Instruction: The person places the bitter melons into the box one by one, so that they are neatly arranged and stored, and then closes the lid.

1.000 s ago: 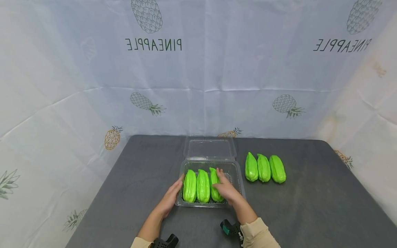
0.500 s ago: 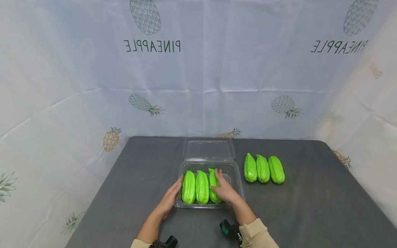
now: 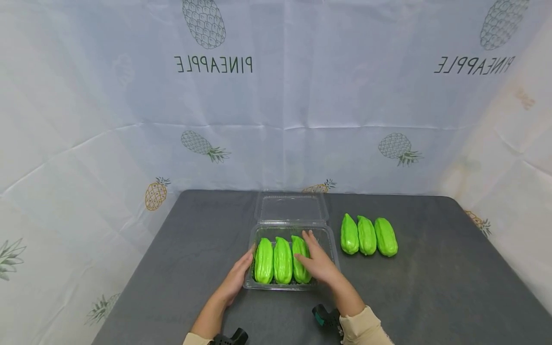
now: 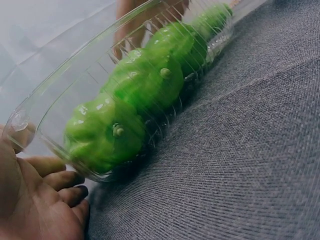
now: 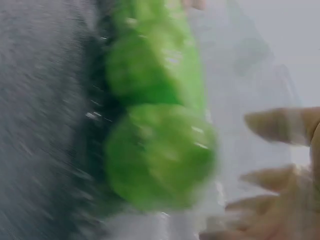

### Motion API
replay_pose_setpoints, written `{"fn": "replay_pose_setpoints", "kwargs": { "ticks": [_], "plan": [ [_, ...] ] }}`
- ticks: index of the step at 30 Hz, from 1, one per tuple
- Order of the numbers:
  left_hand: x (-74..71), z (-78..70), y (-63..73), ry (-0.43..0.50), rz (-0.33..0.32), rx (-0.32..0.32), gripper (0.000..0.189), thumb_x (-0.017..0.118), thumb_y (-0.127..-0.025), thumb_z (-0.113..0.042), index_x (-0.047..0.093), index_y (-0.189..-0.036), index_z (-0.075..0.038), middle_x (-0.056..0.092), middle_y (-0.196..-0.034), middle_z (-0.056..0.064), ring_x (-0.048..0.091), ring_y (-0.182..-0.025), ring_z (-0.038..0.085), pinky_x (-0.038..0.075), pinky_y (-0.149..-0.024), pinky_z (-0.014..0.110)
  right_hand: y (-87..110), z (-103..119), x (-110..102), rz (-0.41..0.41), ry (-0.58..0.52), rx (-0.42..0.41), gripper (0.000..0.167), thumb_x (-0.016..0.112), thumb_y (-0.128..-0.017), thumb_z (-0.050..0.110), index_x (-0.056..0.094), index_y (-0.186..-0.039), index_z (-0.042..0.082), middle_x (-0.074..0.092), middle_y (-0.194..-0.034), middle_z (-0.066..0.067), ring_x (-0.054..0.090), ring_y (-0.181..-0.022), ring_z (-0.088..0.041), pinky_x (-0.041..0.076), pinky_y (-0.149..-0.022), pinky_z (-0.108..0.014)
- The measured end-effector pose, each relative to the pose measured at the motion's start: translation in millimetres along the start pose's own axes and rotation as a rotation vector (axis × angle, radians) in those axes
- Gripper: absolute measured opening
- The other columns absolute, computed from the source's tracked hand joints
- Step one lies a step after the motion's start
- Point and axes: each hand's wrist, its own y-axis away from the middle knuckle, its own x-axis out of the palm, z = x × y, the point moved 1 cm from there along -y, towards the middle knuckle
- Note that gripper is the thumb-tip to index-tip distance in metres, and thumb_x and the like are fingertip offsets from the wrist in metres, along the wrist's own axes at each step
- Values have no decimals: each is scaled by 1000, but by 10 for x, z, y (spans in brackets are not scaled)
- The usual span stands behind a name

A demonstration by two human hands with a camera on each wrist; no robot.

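1. Head view: clear container (image 3: 276,287) on dark table (image 3: 185,249), lid (image 3: 293,208) folded back at its 12 o'clock.
2. Three ridged green vegetables in the container, side by side, long axes roughly 12 to 6: left vegetable (image 3: 264,261), middle vegetable (image 3: 282,261), right vegetable (image 3: 299,269).
3. Left hand (image 3: 236,275) at the container's 8-9 o'clock, touching the side wall. Fingers relaxed, no vegetable gripped. Left wrist view: fingers by the container corner, one digit seen through the clear plastic.
4. Right hand (image 3: 319,264) over the container, at 3-4 o'clock of the right vegetable, thumb overlapping it. Fingers spread, released, grasping nothing. Right wrist view blurred: fingers apart from the nearest vegetable; thumb contact, can't tell.
5. Loose trio of the same green vegetables (image 3: 367,235) on the table, between 2 and 3 o'clock of the container, in a row, same lean.
6. Beige sleeves (image 3: 366,327), black wrist device (image 3: 326,317) near 6 o'clock of the right hand. Pineapple-print cloth (image 3: 276,91) hangs at the table's 12.
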Motion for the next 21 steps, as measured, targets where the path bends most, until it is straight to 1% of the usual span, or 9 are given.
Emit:
{"fn": "replay_pose_setpoints", "kwargs": {
  "ticks": [4,8,11,16,19,21],
  "plan": [
    [6,-8,-1,10,4,-4,63,28,-102,-41,18,-148,1,13,-155,18,4,-144,35,3,-116,53,55,49,-153,8,15,-68,61,53,-95,13,22,-147,0,10,-154,-25,13,-140,-44,24,-107,-64],
    [9,-17,4,8,9,-10,63,28,-102,-41,17,-148,0,13,-156,17,3,-144,35,2,-116,53,108,71,-324,26,21,-127,57,47,-98,13,21,-148,5,18,-154,-21,18,-141,-40,25,-108,-62],
    [8,-24,5,0,6,-15,63,28,-101,-42,17,-148,-1,13,-156,17,3,-144,35,3,-116,54,126,65,-444,23,14,-154,57,47,-99,16,21,-149,7,20,-153,-21,18,-140,-42,25,-107,-64],
    [7,-28,2,-8,4,-18,63,28,-101,-43,18,-148,-2,13,-156,16,4,-144,35,4,-116,53,108,-6,-592,-37,33,-143,61,53,-96,24,25,-147,8,21,-152,-22,19,-140,-43,26,-106,-64],
    [8,-27,5,-13,4,-21,64,28,-101,-44,17,-148,-2,12,-156,17,3,-144,35,5,-116,53,67,-75,-651,-80,37,-137,62,56,-94,24,28,-146,5,21,-152,-22,21,-139,-43,26,-107,-63],
    [8,-27,8,-16,5,-23,65,27,-101,-45,17,-149,-2,12,-156,16,3,-144,35,5,-116,54,31,-126,-692,-102,17,-136,62,57,-94,24,29,-145,4,20,-153,-21,18,-140,-42,23,-108,-63]
  ]
}}
